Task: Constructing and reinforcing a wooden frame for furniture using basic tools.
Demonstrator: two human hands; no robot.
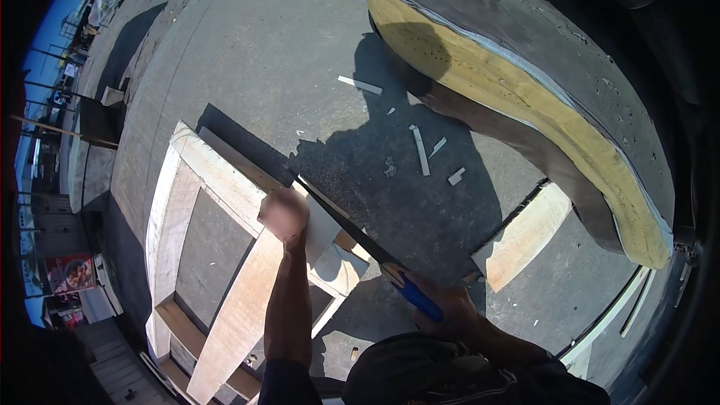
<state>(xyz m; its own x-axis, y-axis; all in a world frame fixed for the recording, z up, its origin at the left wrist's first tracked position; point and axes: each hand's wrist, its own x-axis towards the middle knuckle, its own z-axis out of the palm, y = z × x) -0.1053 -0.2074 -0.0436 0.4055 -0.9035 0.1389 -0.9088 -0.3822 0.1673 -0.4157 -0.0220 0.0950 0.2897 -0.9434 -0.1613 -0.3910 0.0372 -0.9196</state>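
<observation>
A handsaw has a blue handle point(420, 300) and a long dark blade point(352, 229) that slants up and left from it. My right hand point(450, 311) is closed around that handle. The blade runs along the edge of a pale wooden frame point(217, 169), its far end by the frame's upper rail. On that rail, beside the blade, rests my left hand point(285, 214); it is smeared, so its fingers do not show. A wide light board point(240, 307) runs from under this hand toward the lower left, across the frame.
A long curved cushion point(517, 97) with yellow foam and a grey cover lies at the upper right. Near it is a loose curved board point(525, 236). Offcuts point(420, 150) and sawdust lie on the grey pavement point(247, 37). More wood strips point(611, 315) lie at the lower right.
</observation>
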